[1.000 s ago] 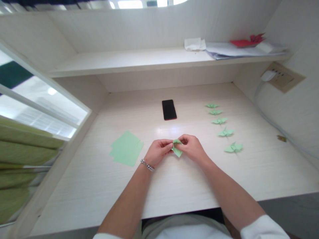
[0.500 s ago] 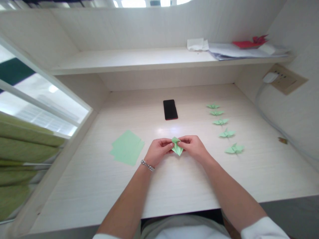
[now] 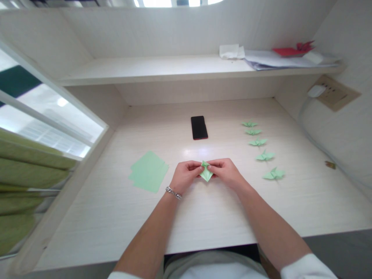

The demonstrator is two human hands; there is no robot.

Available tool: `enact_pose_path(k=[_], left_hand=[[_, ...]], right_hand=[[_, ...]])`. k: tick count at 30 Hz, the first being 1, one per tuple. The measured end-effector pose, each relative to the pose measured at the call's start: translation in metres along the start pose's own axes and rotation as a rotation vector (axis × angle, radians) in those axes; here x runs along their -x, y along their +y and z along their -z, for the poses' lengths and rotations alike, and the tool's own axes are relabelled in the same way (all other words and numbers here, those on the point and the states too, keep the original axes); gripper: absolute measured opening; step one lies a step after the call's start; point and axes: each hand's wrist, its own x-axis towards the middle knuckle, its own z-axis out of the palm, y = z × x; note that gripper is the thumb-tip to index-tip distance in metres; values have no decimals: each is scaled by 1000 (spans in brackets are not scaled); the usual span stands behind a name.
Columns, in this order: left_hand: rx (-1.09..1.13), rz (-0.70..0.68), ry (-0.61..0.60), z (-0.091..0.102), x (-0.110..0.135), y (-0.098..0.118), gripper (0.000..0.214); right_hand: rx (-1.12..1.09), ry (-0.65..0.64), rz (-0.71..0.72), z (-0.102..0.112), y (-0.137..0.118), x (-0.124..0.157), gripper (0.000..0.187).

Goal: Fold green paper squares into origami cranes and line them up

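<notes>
A small piece of folded green paper (image 3: 206,174), diamond-shaped with its point toward me, is held between both hands over the desk. My left hand (image 3: 185,176) pinches its left edge, thumb on top and fingers behind. On the other side my right hand (image 3: 227,171) grips the right edge in the same manner. The fingertips under the paper are partly hidden. To the left lies a loose stack of green paper sheets (image 3: 148,172). Several folded green paper cranes stand in a column on the right, the nearest crane (image 3: 274,174) being level with my hands.
A black phone (image 3: 199,128) lies beyond my hands. The shelf (image 3: 151,68) above carries papers (image 3: 273,60), a white tissue (image 3: 231,52) and a red folded paper (image 3: 304,46). At right, a white cable (image 3: 315,141) runs from the wall socket (image 3: 334,93) along the wall.
The folded paper's top part is bent down a little differently, and its lower part looks flatter. Both hands keep their grip in nearly the same place.
</notes>
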Motion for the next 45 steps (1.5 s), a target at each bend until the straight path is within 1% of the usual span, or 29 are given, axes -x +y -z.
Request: enact_pose_path(k=[8,14,16,20,25,28,31,36,39,42,45], left_hand=[[-6,-34,24,-3,-1,-2,33],[-88,-127,115,-8,0,-2,26],[-106,-149,124,-8,0,-2,26],[-83,-149,113,-7,0,-2,28],[-54,-106,162,-9,0,0,27],[-2,-58,156,-10,1,1,27],[13,-27,149,-11,1,2,27],[-16,-22,151,-11,3,4,26],[-48,-32,136,-12,4,4,26],[-69,-43,115,-14,4,4,25],[-76,-58,97,-14,4,4,25]], right_hand=[[0,3,4,0,1,-1,34],[-72,74,-36,-7,3,-1,43],[-69,84,-40,-9,4,-1,45],[-79,73,-23,-11,5,0,49],[-123,28,-34,-11,1,3,55],[-110,35,-47,-11,-1,4,51],[-59,48,-8,-9,0,3,42],[-45,43,17,-6,4,-1,38],[18,50,92,-3,5,-4,35],[115,102,162,0,5,-5,33],[162,152,162,0,5,-4,29]])
